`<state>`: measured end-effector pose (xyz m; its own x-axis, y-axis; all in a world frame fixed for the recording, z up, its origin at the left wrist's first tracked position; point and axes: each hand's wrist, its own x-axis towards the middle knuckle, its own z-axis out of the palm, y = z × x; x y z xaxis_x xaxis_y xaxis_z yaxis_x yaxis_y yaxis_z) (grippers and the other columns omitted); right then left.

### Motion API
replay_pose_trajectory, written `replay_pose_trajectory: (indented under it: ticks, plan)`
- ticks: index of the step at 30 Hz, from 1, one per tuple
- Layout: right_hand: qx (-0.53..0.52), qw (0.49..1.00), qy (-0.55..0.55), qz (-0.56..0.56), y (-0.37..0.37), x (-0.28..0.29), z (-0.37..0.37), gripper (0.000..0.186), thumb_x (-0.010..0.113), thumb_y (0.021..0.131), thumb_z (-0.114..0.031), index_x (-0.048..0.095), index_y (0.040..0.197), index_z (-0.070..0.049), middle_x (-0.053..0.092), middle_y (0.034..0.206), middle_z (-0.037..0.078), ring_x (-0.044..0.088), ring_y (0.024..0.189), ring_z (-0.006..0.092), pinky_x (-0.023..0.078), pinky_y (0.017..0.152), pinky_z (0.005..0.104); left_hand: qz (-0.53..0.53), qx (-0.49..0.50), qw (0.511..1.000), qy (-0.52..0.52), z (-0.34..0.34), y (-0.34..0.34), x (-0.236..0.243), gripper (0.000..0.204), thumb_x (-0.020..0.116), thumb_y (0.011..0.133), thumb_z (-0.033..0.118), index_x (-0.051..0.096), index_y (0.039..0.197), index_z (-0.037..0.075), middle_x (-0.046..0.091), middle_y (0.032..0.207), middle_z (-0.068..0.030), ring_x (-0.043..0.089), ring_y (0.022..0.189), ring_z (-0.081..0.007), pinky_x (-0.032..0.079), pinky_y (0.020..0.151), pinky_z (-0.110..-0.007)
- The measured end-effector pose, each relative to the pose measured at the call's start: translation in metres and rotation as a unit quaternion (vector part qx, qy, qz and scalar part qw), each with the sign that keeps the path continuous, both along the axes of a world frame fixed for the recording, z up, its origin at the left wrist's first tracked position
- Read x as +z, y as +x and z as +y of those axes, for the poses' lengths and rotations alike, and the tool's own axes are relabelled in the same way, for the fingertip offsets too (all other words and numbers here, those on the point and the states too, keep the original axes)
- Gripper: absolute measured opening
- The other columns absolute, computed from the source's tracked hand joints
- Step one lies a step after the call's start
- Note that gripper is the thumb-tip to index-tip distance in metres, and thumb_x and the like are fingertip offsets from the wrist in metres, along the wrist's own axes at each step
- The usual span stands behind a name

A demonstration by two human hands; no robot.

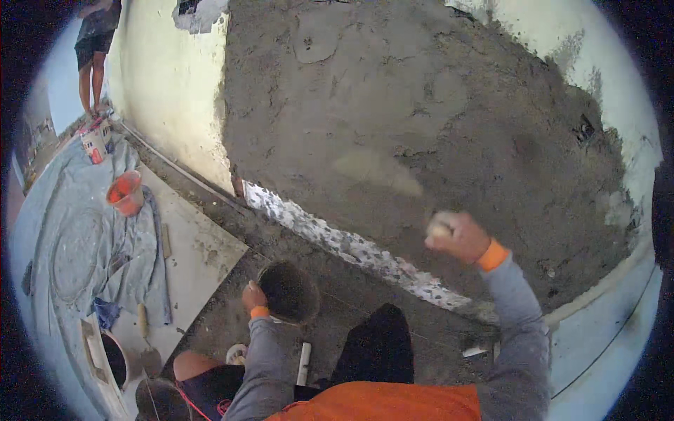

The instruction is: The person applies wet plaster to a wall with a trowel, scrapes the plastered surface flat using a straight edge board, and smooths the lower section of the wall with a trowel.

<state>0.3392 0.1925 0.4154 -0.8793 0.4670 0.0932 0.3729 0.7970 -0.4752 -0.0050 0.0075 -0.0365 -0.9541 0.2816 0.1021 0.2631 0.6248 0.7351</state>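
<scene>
1. Head view, key relation: the black bucket (307, 291) lies down and to the left of the right hand (460, 237), well apart from it. The left hand (254, 298) is nearer, touching the bucket's left rim.
2. Left grip: fingers and thumb pinch that rim, and the bucket's round mouth faces up. It has no clear long axis.
3. Right grip: fingers curl around a pale hand tool (440, 230), up and to the right of the bucket, in front of the grey plaster (491, 140). A pale streak (379, 173), perhaps its blurred blade, lies up and left of the fist, so its long axis seems to slant that way. Whether the blade touches the plaster, I cannot tell.
4. Around the bucket: 1 speckled bare strip (351, 249) beyond it along the wall's foot; 1 white tube (304, 363) just below it; 1 orange-red pail (130, 203) up and to its left on 1 grey tarp (77, 235); 1 wooden-handled trowel (142, 321) down and to its left; 1 blue cloth (107, 313) farther left.
5. Count: 2 hands, 1 black bucket and 1 hand tool in use; 1 other person (91, 70) stands far up and left of the bucket.
</scene>
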Motion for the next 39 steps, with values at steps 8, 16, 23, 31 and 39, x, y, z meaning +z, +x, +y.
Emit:
replay_pose_trajectory:
  ticks: [8, 16, 23, 31, 39]
  plan:
    - [-0.141, 0.917, 0.37, -0.044, -0.009, 0.075, 0.092, 0.031, 0.042, 0.084, -0.034, 0.052, 0.081, -0.005, 0.057, 0.074, 0.013, 0.057, 0.06, 0.0266, 0.047, 0.049, 0.0375, -0.046, 0.02, 0.998, 0.031, 0.008, 0.008, 0.004, 0.04, 0.036, 0.084, 0.033, 0.059, 0.08, 0.0, 0.058, 0.084, -0.0211, 0.054, 0.074, -0.0392, 0.041, 0.067, -0.046]
    - [-0.264, 0.778, 0.556, -0.123, -0.022, 0.082, 0.085, 0.035, 0.039, 0.084, -0.041, 0.05, 0.086, -0.007, 0.058, 0.077, 0.018, 0.058, 0.065, 0.0339, 0.047, 0.053, 0.045, -0.085, 0.016, 0.995, 0.048, 0.016, 0.012, 0.019, 0.04, 0.038, 0.083, 0.034, 0.059, 0.079, 0.0, 0.058, 0.08, -0.0217, 0.055, 0.073, -0.0388, 0.041, 0.067, -0.046]
    - [-0.303, 0.827, 0.47, -0.055, -0.025, 0.149, 0.108, 0.04, 0.034, 0.086, -0.041, 0.049, 0.095, -0.005, 0.056, 0.089, 0.019, 0.053, 0.084, 0.0363, 0.042, 0.071, 0.0436, 0.018, 0.008, 0.999, 0.04, 0.022, -0.004, -0.014, 0.042, 0.039, 0.083, 0.034, 0.058, 0.076, -0.002, 0.057, 0.08, -0.023, 0.054, 0.074, -0.0392, 0.041, 0.067, -0.046]
    - [-0.259, 0.757, 0.594, -0.077, 0.053, 0.196, 0.12, 0.038, 0.036, 0.084, -0.042, 0.049, 0.102, -0.011, 0.058, 0.091, 0.015, 0.053, 0.084, 0.0386, 0.044, 0.07, 0.0456, -0.107, 0.032, 0.993, 0.029, 0.022, -0.002, 0.015, 0.041, 0.038, 0.083, 0.034, 0.058, 0.082, -0.002, 0.056, 0.083, -0.0245, 0.054, 0.078, -0.04, 0.04, 0.069, -0.048]
    - [-0.303, 0.757, 0.576, -0.051, 0.042, 0.113, 0.07, 0.029, 0.042, 0.084, -0.03, 0.055, 0.102, -0.011, 0.058, 0.094, 0.016, 0.056, 0.079, 0.0329, 0.045, 0.072, 0.0392, -0.02, 0.0, 0.999, -0.041, 0.016, -0.014, -0.003, 0.031, 0.038, 0.083, 0.027, 0.056, 0.086, 0.002, 0.057, 0.085, -0.019, 0.054, 0.079, -0.0362, 0.044, 0.068, -0.044]
